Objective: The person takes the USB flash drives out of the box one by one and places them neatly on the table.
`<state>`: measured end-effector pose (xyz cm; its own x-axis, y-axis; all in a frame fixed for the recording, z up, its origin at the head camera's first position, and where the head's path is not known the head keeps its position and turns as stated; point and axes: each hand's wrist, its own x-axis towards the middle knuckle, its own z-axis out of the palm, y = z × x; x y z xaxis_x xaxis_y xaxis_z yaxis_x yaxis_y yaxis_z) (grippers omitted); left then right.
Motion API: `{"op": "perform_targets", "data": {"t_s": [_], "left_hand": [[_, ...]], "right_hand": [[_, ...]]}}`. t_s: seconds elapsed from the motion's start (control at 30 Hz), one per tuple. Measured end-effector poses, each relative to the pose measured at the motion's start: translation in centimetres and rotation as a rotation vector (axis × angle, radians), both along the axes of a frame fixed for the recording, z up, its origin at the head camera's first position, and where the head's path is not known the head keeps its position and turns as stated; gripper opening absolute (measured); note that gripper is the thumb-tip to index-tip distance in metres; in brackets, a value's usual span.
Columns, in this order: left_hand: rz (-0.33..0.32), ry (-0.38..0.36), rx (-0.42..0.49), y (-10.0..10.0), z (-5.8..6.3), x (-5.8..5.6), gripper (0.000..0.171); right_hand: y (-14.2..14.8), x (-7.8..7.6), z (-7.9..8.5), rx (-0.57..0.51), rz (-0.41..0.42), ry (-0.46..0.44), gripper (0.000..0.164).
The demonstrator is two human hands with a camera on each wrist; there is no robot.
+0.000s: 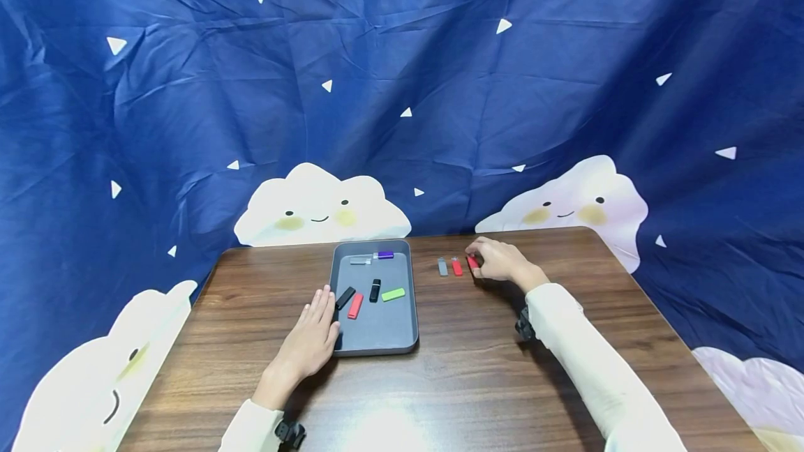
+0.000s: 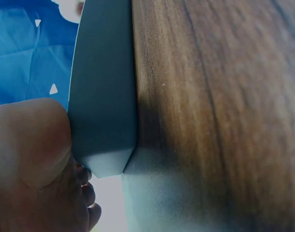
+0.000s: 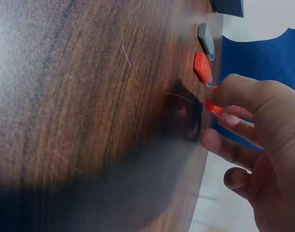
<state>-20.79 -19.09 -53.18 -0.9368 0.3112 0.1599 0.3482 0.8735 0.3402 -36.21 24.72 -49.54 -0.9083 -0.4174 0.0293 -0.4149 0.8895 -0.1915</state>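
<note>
My right hand (image 1: 499, 259) pinches a red USB stick (image 1: 472, 263) between thumb and fingers at the table's far right part. The right wrist view shows that red stick (image 3: 215, 109) partly covered by the thumb. Left of it lie another red USB stick (image 1: 457, 267) and a grey USB stick (image 1: 442, 267), side by side in a row. My left hand (image 1: 309, 340), fingers straight, rests against the left edge of a grey tray (image 1: 377, 351). In the left wrist view the thumb side of the hand touches the tray's wall (image 2: 103, 87).
Inside the tray lie several USB sticks: a purple one (image 1: 385, 255), a clear grey one (image 1: 361, 261), a green one (image 1: 393, 294), a red one (image 1: 355, 305) and two black ones, (image 1: 375, 290) among them. The wooden table (image 1: 477, 382) meets a blue curtain (image 1: 440, 89) behind.
</note>
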Motion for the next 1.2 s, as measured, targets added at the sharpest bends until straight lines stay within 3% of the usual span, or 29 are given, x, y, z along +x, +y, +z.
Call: {"op": "perform_targets", "data": {"t_s": [0.2, 0.5, 1.2], "left_hand": [[-0.008, 0.022, -0.001, -0.1, -0.4, -0.1, 0.060], [0.012, 0.002, -0.012, 0.3, 0.4, 0.2, 0.059], [0.033, -0.022, -0.049, 0.4, 0.0, 0.1, 0.061]], "right_hand": [[0.0, -0.1, -0.2, -0.008, -0.015, -0.027, 0.051], [-0.1, -0.1, -1.0, -0.028, -0.032, -0.049, 0.049], [0.1, -0.2, -1.7, -0.030, -0.042, -0.063, 0.049]]}}
